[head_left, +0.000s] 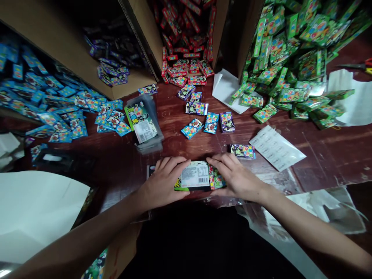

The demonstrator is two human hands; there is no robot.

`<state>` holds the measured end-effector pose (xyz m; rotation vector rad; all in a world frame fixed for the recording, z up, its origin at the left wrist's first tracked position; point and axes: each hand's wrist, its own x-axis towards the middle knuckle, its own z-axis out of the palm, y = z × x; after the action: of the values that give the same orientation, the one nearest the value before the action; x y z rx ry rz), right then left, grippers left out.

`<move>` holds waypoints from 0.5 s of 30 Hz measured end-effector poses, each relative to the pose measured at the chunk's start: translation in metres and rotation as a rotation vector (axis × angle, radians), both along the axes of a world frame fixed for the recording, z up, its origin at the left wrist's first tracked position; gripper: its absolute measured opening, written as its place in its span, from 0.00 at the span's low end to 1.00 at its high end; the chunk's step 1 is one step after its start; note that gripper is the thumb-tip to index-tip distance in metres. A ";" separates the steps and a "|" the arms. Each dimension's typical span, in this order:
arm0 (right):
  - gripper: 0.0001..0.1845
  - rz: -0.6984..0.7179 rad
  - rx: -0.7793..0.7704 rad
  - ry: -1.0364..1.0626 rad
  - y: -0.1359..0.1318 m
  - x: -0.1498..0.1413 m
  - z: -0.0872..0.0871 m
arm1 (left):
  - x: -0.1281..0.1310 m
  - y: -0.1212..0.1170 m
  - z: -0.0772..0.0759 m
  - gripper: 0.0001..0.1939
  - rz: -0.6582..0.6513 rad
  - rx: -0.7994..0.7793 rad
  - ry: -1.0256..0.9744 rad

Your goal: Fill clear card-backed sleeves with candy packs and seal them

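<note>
A printed plastic pouch [195, 175] with a white barcode label lies flat near the table's front edge. My left hand [167, 180] is closed over its left part, thumb low and fingers along the top. At the pouch's right end, red and green small candy boxes [216, 178] show, partly covered by my right hand [236, 176], which grips them from the side. Whether the boxes sit inside the pouch or against its mouth, I cannot tell. Just beyond my right hand lies a purple candy box [243, 151]. A stack of similar pouches [145, 126] rests beyond my left hand.
Heaps of blue boxes [58, 100], purple boxes [113, 73], red boxes [188, 69] and green boxes [290, 77] spill around cardboard dividers [139, 35]. Several loose boxes [211, 123] lie mid-table. A sheet of labels [276, 149] is at right, scissors [356, 66] far right.
</note>
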<state>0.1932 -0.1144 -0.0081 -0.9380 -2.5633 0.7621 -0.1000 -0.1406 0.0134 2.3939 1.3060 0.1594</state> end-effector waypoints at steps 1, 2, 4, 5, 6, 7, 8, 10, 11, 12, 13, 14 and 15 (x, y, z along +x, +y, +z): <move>0.58 -0.005 -0.013 0.008 -0.001 -0.001 -0.003 | -0.001 0.000 -0.004 0.42 0.011 -0.015 -0.002; 0.63 -0.017 -0.027 0.016 -0.001 -0.001 -0.006 | -0.003 0.000 -0.008 0.42 0.029 -0.028 -0.003; 0.68 -0.036 -0.057 0.018 -0.001 0.004 -0.010 | -0.008 0.000 -0.016 0.43 0.069 -0.046 -0.010; 0.67 -0.036 -0.068 0.010 -0.001 0.007 -0.010 | -0.011 0.000 -0.019 0.44 0.082 -0.052 -0.016; 0.62 -0.030 -0.076 -0.002 0.000 0.011 -0.011 | -0.013 -0.001 -0.022 0.44 0.091 -0.054 -0.023; 0.56 -0.020 -0.081 -0.014 0.001 0.013 -0.010 | -0.013 -0.001 -0.024 0.44 0.094 -0.053 -0.029; 0.49 -0.008 -0.083 -0.021 0.003 0.015 -0.009 | -0.013 -0.001 -0.025 0.44 0.096 -0.049 -0.032; 0.41 0.033 -0.086 -0.019 0.008 0.013 -0.008 | -0.010 -0.002 -0.026 0.44 0.096 -0.039 -0.034; 0.39 0.055 -0.089 -0.013 0.010 0.010 -0.007 | -0.007 -0.002 -0.026 0.44 0.092 -0.037 -0.035; 0.38 0.072 -0.094 -0.007 0.012 0.006 -0.006 | -0.004 -0.002 -0.026 0.45 0.089 -0.037 -0.038; 0.38 0.089 -0.100 -0.001 0.014 0.003 -0.006 | -0.002 -0.003 -0.026 0.45 0.086 -0.038 -0.041; 0.37 0.105 -0.106 0.006 0.014 0.000 -0.007 | 0.000 -0.003 -0.025 0.45 0.084 -0.039 -0.044; 0.37 0.119 -0.112 0.018 0.015 -0.002 -0.008 | 0.000 -0.003 -0.025 0.46 0.082 -0.041 -0.044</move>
<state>0.1914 -0.0999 -0.0163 -0.8125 -2.6026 0.9518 -0.0997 -0.1433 -0.0117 2.2911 1.3748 0.2063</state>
